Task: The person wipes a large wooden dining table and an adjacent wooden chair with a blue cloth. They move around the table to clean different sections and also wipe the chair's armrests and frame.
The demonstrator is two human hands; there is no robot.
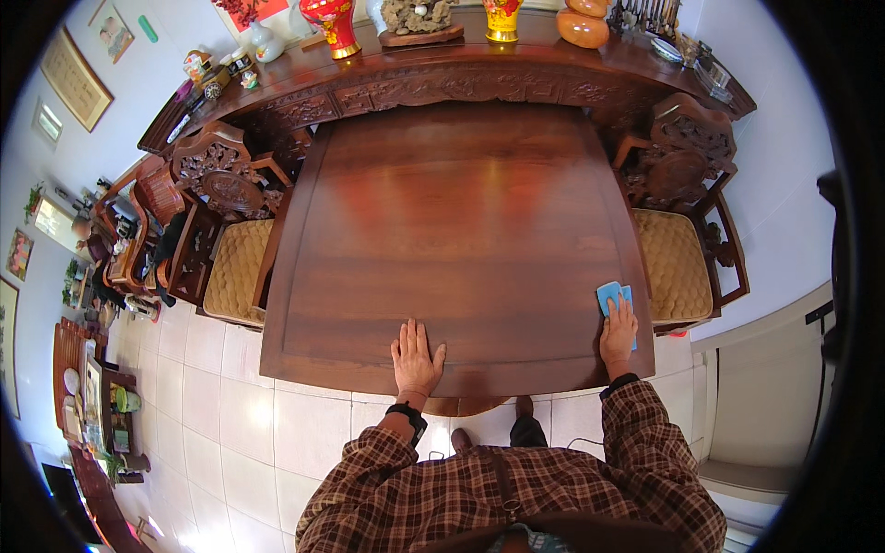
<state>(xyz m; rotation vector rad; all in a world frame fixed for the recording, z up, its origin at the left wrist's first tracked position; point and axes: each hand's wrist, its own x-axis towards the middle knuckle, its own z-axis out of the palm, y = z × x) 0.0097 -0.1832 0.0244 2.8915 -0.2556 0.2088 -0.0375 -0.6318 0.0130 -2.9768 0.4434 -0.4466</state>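
Note:
Before me stands a dark, polished wooden table [442, 228] with a raised border. My left hand [416, 356] lies flat near the table's front edge, fingers spread and nothing in it. A dark watch or band [409, 420] circles that wrist. Over at the right front corner, my right hand [618, 332] presses a folded blue cloth [608, 294] against the tabletop. Part of the cloth is hidden under the palm and fingers; it shows beyond the fingertips and along the hand's right side.
Carved armchairs with tan padded seats flank the table, one left [238, 269] and one right [672, 266]. Behind it, a carved sideboard [442, 83] bears a red vase [330, 26], a yellow vase [502, 19] and an orange gourd [583, 26]. A person [99, 252] is far left.

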